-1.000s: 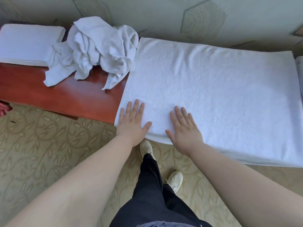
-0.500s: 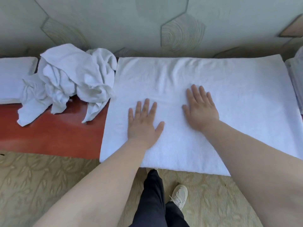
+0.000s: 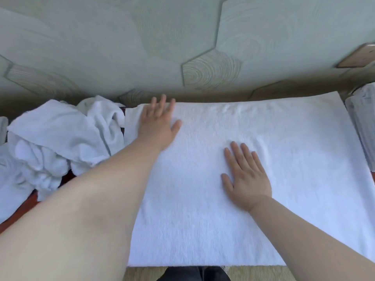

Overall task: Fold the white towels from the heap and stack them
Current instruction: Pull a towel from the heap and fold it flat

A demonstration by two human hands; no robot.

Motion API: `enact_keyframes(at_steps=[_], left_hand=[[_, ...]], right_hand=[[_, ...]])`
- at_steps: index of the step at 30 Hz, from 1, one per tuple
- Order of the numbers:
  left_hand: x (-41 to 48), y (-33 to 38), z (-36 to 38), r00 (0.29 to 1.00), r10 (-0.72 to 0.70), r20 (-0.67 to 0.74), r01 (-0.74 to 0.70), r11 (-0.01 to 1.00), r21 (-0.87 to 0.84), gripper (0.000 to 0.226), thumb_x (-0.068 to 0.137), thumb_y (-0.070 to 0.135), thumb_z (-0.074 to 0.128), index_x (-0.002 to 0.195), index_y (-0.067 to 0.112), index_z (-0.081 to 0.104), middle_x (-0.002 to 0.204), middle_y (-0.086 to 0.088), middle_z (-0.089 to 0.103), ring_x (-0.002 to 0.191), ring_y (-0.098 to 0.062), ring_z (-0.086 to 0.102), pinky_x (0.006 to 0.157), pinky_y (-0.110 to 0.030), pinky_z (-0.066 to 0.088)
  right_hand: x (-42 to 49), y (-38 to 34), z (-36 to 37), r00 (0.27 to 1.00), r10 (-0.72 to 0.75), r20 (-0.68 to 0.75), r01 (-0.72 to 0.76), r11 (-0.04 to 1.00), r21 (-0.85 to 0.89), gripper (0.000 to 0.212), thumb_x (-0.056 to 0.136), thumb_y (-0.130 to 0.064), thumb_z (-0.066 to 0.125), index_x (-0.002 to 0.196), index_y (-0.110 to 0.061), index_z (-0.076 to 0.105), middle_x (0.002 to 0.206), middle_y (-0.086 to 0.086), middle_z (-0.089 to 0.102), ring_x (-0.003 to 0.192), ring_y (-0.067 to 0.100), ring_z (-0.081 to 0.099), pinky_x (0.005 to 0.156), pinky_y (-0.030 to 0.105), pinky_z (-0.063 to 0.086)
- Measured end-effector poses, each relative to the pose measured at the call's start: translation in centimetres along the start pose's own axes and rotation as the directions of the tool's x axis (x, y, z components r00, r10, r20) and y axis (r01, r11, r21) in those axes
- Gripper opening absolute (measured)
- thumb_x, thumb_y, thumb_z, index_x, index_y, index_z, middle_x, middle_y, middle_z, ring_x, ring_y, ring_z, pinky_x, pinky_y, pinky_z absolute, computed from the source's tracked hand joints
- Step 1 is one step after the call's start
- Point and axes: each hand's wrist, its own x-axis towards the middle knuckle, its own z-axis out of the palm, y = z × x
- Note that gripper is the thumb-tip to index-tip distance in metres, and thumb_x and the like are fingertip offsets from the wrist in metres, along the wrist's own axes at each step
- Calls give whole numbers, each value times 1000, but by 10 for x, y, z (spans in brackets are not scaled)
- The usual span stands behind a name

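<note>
One towel (image 3: 263, 128) is being pressed flat under the spread left hand (image 3: 157, 123) and right hand (image 3: 248, 179). The heap (image 3: 60, 134) is seemingly being left unfolded for later

No text, label, brand, number or sign can be read anywhere in the view; the white cloth and patterned wall carry no lettering.

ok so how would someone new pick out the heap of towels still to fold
Start at the big white towel spread flat across the middle. Just past its left edge, beyond the left hand, lies the heap on the red-brown tabletop. It alone is crumpled and bunched into folds; the spread towel is smooth and flat.
</note>
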Motion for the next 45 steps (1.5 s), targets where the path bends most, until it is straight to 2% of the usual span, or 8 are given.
enact_keyframes(at_steps=[9,12,19,28,34,37,40,45], left_hand=[[-12,2,14,993,119,1,-119,992,45,75,100,61,22,166,32,2,175,2,-6,161,-26,-5,128,-55,0],[-8,-2,12,990,138,-25,-138,990,5,79,98,61,31,167,29,10,175,-1,2,161,-28,2,127,-58,4],[3,-26,7,972,234,-18,-234,972,14,76,99,59,27,167,27,14,175,0,5,161,-25,3,129,-49,2],[-1,-90,-10,983,-155,-100,146,985,-95,78,103,55,16,166,10,8,174,-14,3,161,-31,-2,130,-46,0],[-28,98,9,995,21,-97,-49,953,-298,70,103,42,13,166,10,11,174,-6,5,161,-25,4,130,-42,-3],[-27,118,28,999,-42,-19,40,995,-87,74,100,56,2,167,23,3,175,1,-3,161,-24,-3,129,-46,-4],[-26,115,26,998,-66,3,66,998,-4,75,98,66,7,165,34,-5,174,5,-13,160,-26,-11,129,-50,-6],[-25,122,28,994,-109,32,106,991,82,79,96,71,9,165,37,-10,173,5,-19,159,-29,-15,127,-59,-5]], right_hand=[[36,-25,-13,999,-16,-41,17,1000,25,70,103,-53,27,164,-19,22,173,4,5,160,26,0,129,50,3],[113,-43,-32,994,-112,0,112,994,2,72,102,-60,20,165,-26,17,173,4,1,160,28,-3,129,49,1],[149,-43,-36,1000,12,-27,-14,999,-53,80,97,-69,21,165,-32,5,173,-3,-4,159,24,-9,129,46,-1],[150,-44,-38,999,11,-39,-12,1000,-20,76,99,-64,20,165,-30,4,173,-1,-4,159,24,-10,129,45,-1],[149,-41,-48,959,197,-203,-72,866,495,56,104,-28,32,159,-18,38,166,-1,35,156,15,21,128,38,17],[149,-27,-62,933,331,-140,-130,673,728,48,107,-19,37,154,-21,47,162,0,41,154,14,27,125,36,26],[133,34,-59,992,76,-99,-42,951,308,55,108,-43,26,161,-28,30,172,1,16,159,21,5,129,40,5],[89,185,-67,980,198,16,-197,980,-33,74,98,-69,5,163,-37,-7,172,-2,-18,158,23,-18,128,47,-7]])
